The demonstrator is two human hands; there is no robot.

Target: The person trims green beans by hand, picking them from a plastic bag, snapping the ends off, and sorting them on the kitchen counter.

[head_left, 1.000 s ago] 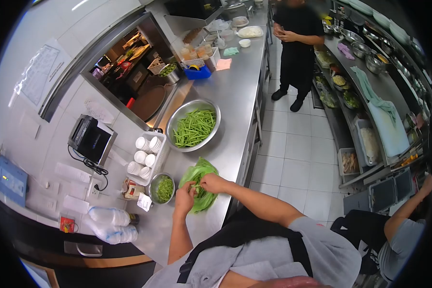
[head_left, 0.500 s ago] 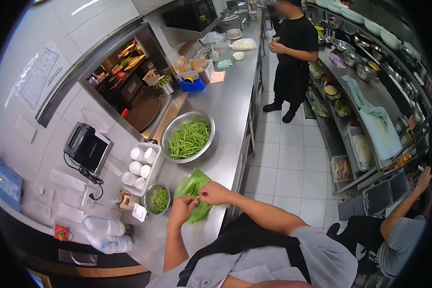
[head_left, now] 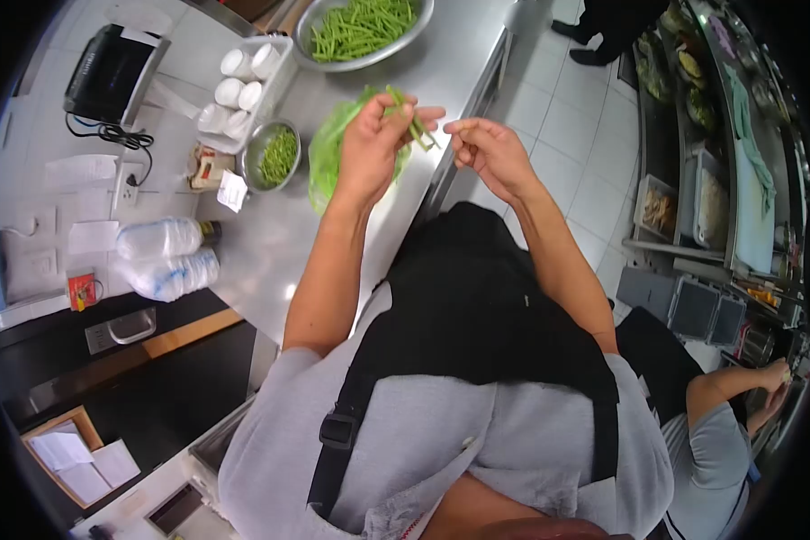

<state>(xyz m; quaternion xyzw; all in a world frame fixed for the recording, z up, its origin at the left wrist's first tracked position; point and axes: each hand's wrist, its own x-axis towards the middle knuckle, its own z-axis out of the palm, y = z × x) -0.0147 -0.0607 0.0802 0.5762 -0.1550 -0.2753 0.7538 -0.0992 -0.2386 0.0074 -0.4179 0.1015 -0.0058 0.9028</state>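
A few green beans (head_left: 418, 131) are held in my left hand (head_left: 372, 148), poking out past its fingers over the steel counter. My right hand (head_left: 493, 155) is just to the right of them, apart from the beans, with thumb and forefinger pinched together and the other fingers curled; anything between the fingertips is too small to make out. Under my left hand lies a light-green plastic bag (head_left: 326, 160), partly covered by the hand. To its left stands a small steel bowl (head_left: 248, 171) of short green bean pieces. A large steel bowl (head_left: 369, 64) of green beans sits beyond the bag.
Along the wall are a white tray (head_left: 282, 84) of white cups, a black device (head_left: 112, 74) with a cable, and wrapped stacks (head_left: 166, 270). The counter edge (head_left: 454, 148) runs beside the tiled floor (head_left: 558, 162). A co-worker in grey (head_left: 706, 441) works at the right; another's legs show at the top.
My view has tilted down toward my body. My hands, close together over the bag before, are now raised and apart, with the beans in the left one.
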